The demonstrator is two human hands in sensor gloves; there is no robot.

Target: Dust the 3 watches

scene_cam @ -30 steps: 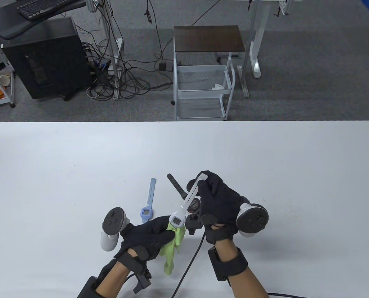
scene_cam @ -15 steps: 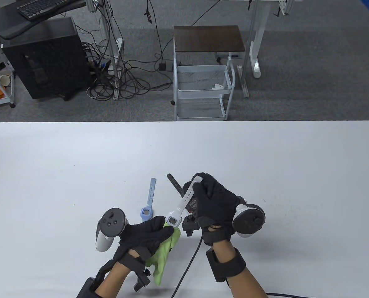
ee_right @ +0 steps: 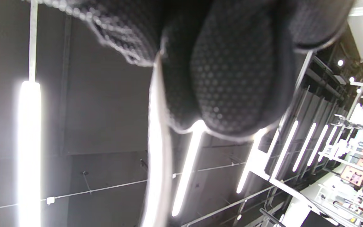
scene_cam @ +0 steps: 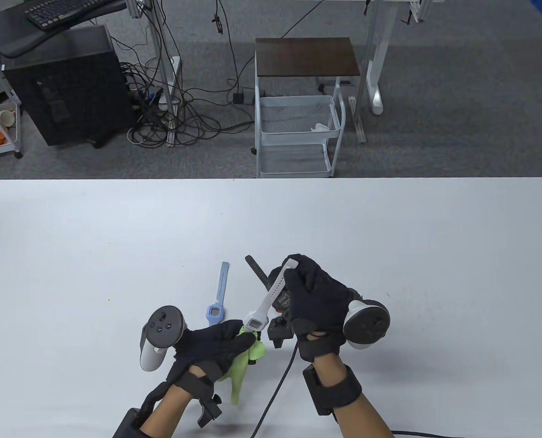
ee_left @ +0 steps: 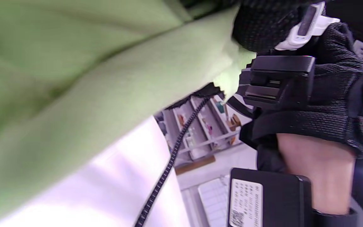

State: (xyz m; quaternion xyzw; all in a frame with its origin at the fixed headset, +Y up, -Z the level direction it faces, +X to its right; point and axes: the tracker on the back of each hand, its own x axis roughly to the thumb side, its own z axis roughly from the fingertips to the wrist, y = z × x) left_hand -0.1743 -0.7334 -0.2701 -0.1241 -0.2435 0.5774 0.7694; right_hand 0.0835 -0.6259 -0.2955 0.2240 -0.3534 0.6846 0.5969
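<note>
My right hand [scene_cam: 314, 292] grips the upper strap of a white watch [scene_cam: 268, 301] and holds it slanted above the table. My left hand [scene_cam: 216, 346] grips a green cloth [scene_cam: 245, 360] and presses it against the underside of the white watch's case. A light blue watch [scene_cam: 218, 301] lies flat on the table to the left. A black watch [scene_cam: 257, 270] lies behind the white one, mostly hidden by it and my right hand. In the left wrist view the green cloth [ee_left: 74, 94] fills the frame beside the white watch [ee_left: 307, 26]. The right wrist view points at the ceiling past a blurred white strap [ee_right: 158, 151].
The white table [scene_cam: 389, 237] stretches wide to the back, left and right. A black cable [scene_cam: 275, 392] runs from my right wrist toward the near edge. Beyond the table stand a wire trolley [scene_cam: 298, 137] and a black computer tower [scene_cam: 65, 86].
My left hand has shifted slightly left and rubbed the cloth along under the watch case; the cloth's hanging tail has swung and bunched. My right hand has drawn a little closer and lowered the watch.
</note>
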